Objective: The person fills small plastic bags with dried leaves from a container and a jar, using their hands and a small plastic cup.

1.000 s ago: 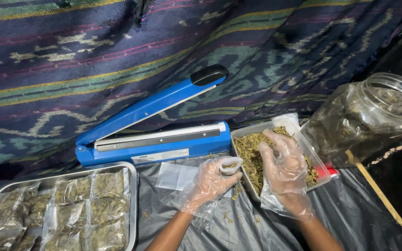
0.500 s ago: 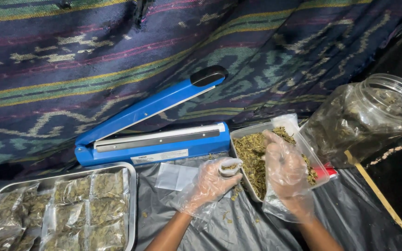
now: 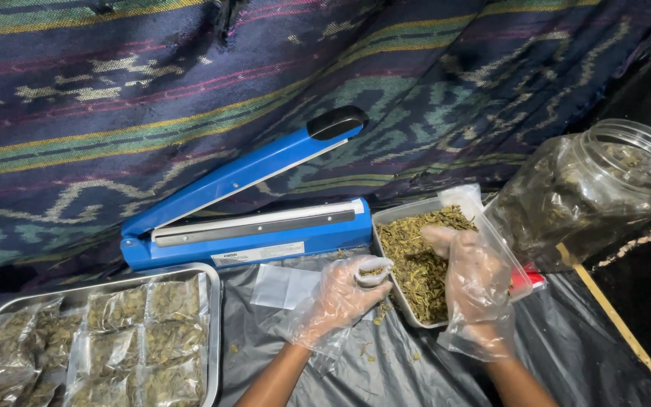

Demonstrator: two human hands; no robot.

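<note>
Since the small clear bag [image 3: 373, 273] is thin, limp and slippery, the left hand [image 3: 338, 299] pinches its mouth; the right hand [image 3: 470, 273], fingers loosely curled, rests on light, crumbly dried leaves [image 3: 414, 260].

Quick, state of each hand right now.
Left hand: closed, holding a small clear bag.
Right hand: partly curled over the dried leaves; grip cannot be told.

A gloved left hand [image 3: 337, 298] held a small clear pouch [image 3: 374, 270] open beside a plastic tub [image 3: 395, 220] of dried green leaves [image 3: 416, 260], where the gloved right hand [image 3: 472, 275] rested. A blue heat sealer [image 3: 250, 218] stood open behind; filled packets [image 3: 114, 339] lined a metal tray [image 3: 212, 316].
</note>
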